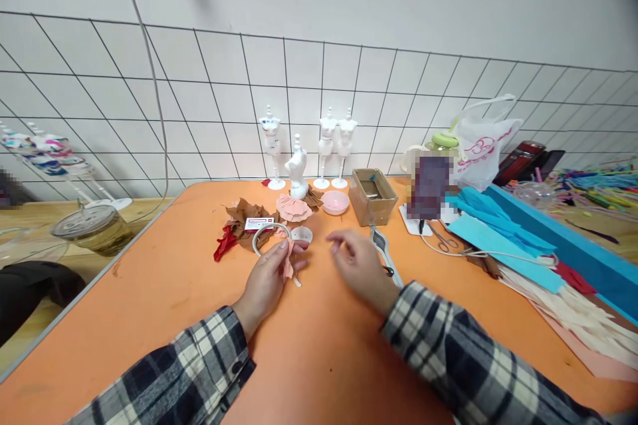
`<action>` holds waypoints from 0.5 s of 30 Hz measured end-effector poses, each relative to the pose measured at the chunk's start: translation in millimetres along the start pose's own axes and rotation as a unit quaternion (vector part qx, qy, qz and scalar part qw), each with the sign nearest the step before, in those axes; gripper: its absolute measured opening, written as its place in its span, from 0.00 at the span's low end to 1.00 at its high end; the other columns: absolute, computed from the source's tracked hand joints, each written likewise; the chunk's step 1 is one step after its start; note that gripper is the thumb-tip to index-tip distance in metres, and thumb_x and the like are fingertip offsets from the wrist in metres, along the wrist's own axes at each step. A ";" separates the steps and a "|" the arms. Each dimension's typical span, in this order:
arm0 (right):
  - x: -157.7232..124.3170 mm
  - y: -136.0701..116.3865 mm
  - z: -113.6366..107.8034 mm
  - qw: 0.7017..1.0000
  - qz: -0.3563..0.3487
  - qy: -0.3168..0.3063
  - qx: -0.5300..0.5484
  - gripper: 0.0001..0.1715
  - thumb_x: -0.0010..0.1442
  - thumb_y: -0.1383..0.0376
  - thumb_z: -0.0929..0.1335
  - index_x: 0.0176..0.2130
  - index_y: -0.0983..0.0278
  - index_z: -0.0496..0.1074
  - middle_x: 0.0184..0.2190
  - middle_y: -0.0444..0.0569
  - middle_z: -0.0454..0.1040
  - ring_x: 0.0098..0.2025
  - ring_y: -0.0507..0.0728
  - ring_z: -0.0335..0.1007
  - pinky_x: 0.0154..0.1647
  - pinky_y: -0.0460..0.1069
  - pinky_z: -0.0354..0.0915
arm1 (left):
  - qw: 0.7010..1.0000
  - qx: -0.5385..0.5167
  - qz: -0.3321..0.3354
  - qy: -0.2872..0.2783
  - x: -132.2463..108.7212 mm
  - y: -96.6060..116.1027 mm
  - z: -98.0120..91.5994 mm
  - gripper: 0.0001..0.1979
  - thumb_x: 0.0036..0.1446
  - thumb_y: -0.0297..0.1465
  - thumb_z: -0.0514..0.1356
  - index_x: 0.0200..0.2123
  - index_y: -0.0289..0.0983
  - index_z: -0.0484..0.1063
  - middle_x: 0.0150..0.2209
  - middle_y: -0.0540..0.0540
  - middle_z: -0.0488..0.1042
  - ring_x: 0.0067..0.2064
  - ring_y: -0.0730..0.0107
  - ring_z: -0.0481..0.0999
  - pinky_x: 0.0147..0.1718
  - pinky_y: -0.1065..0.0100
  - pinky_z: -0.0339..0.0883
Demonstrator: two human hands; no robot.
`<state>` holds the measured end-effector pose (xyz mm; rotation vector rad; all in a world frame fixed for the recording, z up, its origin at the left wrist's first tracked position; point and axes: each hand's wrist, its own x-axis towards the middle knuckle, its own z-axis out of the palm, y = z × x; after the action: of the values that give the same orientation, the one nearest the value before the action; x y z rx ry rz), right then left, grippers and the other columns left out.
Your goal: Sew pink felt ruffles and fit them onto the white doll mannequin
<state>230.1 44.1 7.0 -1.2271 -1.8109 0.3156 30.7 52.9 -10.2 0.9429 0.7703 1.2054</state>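
Observation:
My left hand [269, 279] is closed on a thin pale ring, likely a tape roll [256, 244], and a strip of pink crepe paper [288, 264]. A narrow whitish end hangs below its fingers. Just right of it, my right hand [363, 269] hovers over the orange table, fingers loosely bent and apart, with nothing visible in them. Beyond the left hand, a small white dress form [298, 169] wears a ruffled pink skirt [294, 208] above a round white base [302, 234]. Crumpled brown paper [244, 212] and a red scrap [225, 244] lie to its left.
Behind stand more white dress forms [326, 136], a pink bowl [335, 202] and a cardboard box [373, 197]. A grey-handled tool [383, 246] lies beside my right hand. To the right are a phone [429, 186], scissors [442, 237], a cable and blue paper [506, 249].

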 end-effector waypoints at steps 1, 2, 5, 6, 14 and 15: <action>-11.3 -11.4 10.2 0.997 0.021 -0.063 0.046 0.13 0.60 0.66 0.64 0.43 0.61 0.75 0.35 0.48 0.76 0.33 0.54 0.69 0.35 0.48 0.65 | 1.000 -0.005 0.000 -0.011 -2.9 -0.5 2.1 0.17 0.56 0.43 0.61 0.28 0.34 0.74 0.43 0.41 0.74 0.48 0.59 0.71 0.41 0.64 0.70; -20.4 -20.8 19.0 0.989 0.039 -0.110 0.091 0.12 0.59 0.64 0.65 0.42 0.60 0.76 0.35 0.47 0.77 0.31 0.53 0.69 0.33 0.47 0.64 | 1.000 -0.006 0.000 -0.022 -5.8 -1.6 4.1 0.17 0.57 0.43 0.60 0.29 0.34 0.75 0.46 0.40 0.74 0.49 0.58 0.71 0.42 0.64 0.69; -33.1 -35.7 34.0 0.961 0.113 -0.150 0.202 0.12 0.58 0.60 0.68 0.41 0.62 0.76 0.37 0.48 0.78 0.35 0.54 0.71 0.37 0.47 0.66 | 0.999 0.005 -0.011 -0.053 -14.0 -6.9 9.0 0.17 0.60 0.43 0.58 0.36 0.35 0.77 0.50 0.40 0.73 0.48 0.59 0.72 0.44 0.63 0.67; -33.3 -36.8 35.4 0.950 0.138 -0.144 0.239 0.12 0.57 0.59 0.69 0.40 0.62 0.76 0.37 0.48 0.78 0.36 0.54 0.72 0.38 0.48 0.67 | 0.998 0.010 -0.017 -0.066 -16.4 -8.5 10.3 0.17 0.60 0.43 0.57 0.38 0.35 0.76 0.50 0.40 0.73 0.48 0.59 0.72 0.45 0.62 0.67; -28.0 -27.1 18.7 0.929 0.204 -0.090 0.294 0.11 0.53 0.59 0.70 0.31 0.65 0.75 0.30 0.48 0.78 0.32 0.55 0.73 0.38 0.50 0.68 | 0.989 0.095 -0.020 -0.113 -23.8 -8.1 17.1 0.18 0.53 0.45 0.63 0.39 0.37 0.72 0.36 0.47 0.73 0.37 0.68 0.71 0.37 0.67 0.68; -28.8 -25.1 16.9 0.930 0.209 -0.087 0.289 0.11 0.52 0.59 0.70 0.32 0.65 0.76 0.30 0.49 0.79 0.33 0.55 0.74 0.38 0.50 0.68 | 0.984 0.134 -0.023 -0.113 -23.8 -8.3 17.8 0.18 0.50 0.44 0.66 0.37 0.36 0.72 0.33 0.48 0.72 0.35 0.69 0.71 0.35 0.69 0.67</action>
<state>204.5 12.4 -1.9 -1.1594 -1.4184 1.1448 45.1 25.6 -10.1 1.2533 0.7777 0.9477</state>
